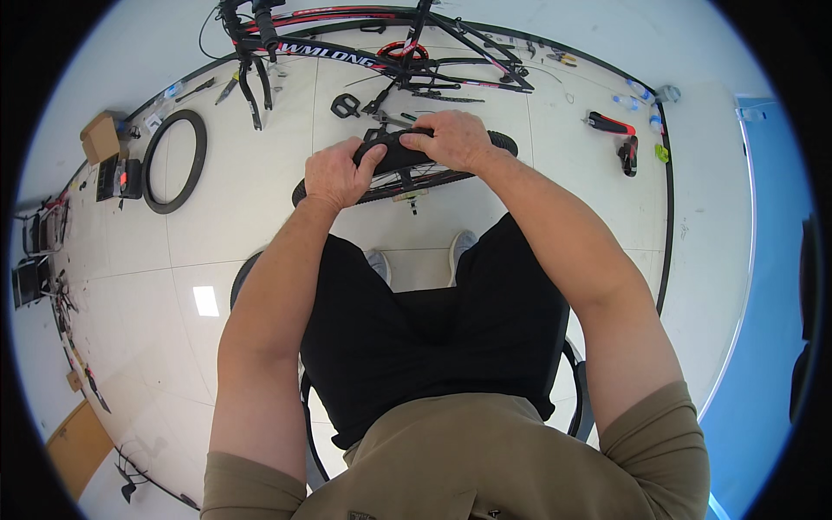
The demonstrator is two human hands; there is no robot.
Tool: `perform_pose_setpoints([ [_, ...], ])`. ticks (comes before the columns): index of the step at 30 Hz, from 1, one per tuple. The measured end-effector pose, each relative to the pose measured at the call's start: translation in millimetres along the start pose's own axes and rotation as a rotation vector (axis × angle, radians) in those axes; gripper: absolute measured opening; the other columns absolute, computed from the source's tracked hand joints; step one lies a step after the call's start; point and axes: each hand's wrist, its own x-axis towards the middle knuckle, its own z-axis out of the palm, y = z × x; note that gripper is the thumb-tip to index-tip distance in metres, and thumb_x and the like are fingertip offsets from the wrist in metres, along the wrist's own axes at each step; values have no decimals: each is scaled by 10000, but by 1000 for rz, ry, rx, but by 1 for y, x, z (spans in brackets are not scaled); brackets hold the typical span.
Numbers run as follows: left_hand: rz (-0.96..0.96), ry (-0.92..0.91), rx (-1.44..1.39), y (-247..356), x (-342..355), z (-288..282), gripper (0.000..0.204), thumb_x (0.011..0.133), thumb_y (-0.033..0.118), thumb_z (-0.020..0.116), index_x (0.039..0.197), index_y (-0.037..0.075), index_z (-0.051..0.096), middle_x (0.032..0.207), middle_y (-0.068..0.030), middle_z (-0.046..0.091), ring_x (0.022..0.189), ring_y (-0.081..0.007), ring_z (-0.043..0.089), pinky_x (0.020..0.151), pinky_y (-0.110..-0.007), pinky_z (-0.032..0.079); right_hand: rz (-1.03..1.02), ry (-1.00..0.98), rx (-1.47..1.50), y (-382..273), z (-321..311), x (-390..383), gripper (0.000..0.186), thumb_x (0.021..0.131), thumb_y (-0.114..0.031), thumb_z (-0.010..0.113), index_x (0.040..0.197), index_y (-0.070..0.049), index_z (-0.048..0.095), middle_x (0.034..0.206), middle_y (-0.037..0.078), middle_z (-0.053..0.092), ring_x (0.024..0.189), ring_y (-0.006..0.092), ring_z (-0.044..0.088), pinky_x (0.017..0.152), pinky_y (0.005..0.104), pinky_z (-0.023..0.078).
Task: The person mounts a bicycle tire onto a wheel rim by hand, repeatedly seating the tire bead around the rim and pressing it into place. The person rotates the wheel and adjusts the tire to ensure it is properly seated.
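A bicycle wheel with a black knobbly tire [400, 158] stands in front of my knees, seen from above. My left hand [341, 173] is closed on the tire's top left part, thumb pressing on it. On the other side, my right hand [452, 140] grips the same tire, its thumb pointing toward the left one. Spokes [404, 180] and the hub show below the tire. Both arms stretch forward over my lap. Whether the tire sits fully on the rim is hidden by my hands.
A black and red bicycle frame [347, 55] lies beyond the wheel, a pedal [345, 106] near it. Left are a loose tire [200, 156] and an open cardboard box [101, 137]. Right lie a black-and-red tool [609, 123] and plastic bottles [626, 102].
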Motion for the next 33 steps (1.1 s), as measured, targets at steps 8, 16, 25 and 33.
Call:
perform_pose_setpoints([
  [8,49,91,-52,14,4,4,534,947,588,579,804,79,645,772,-152,695,760,-389,685,654,-481,530,-42,67,46,16,-2,-7,469,898,-590,637,1002,-151,766,926,114,750,910,341,700,805,462,536],
  [16,45,157,6,46,-7,17,480,938,555,621,807,94,642,734,-139,665,736,-375,673,635,-477,519,-188,149,76,46,2,-25,353,913,-484,656,1004,-151,728,922,116,726,921,351,683,788,473,521],
  [25,-11,83,52,102,14,26,518,945,589,604,829,85,633,755,-129,688,740,-330,695,645,-465,548,-229,318,-13,101,-1,-37,297,930,-415,656,1138,-212,716,1134,54,659,1152,303,538,1025,478,347],
  [33,-140,150,47,120,10,43,554,942,620,586,833,77,620,760,-170,691,748,-414,687,640,-518,525,-30,443,168,106,21,-35,504,871,-421,743,1338,-251,660,1466,136,506,1466,398,324,1216,630,140],
])
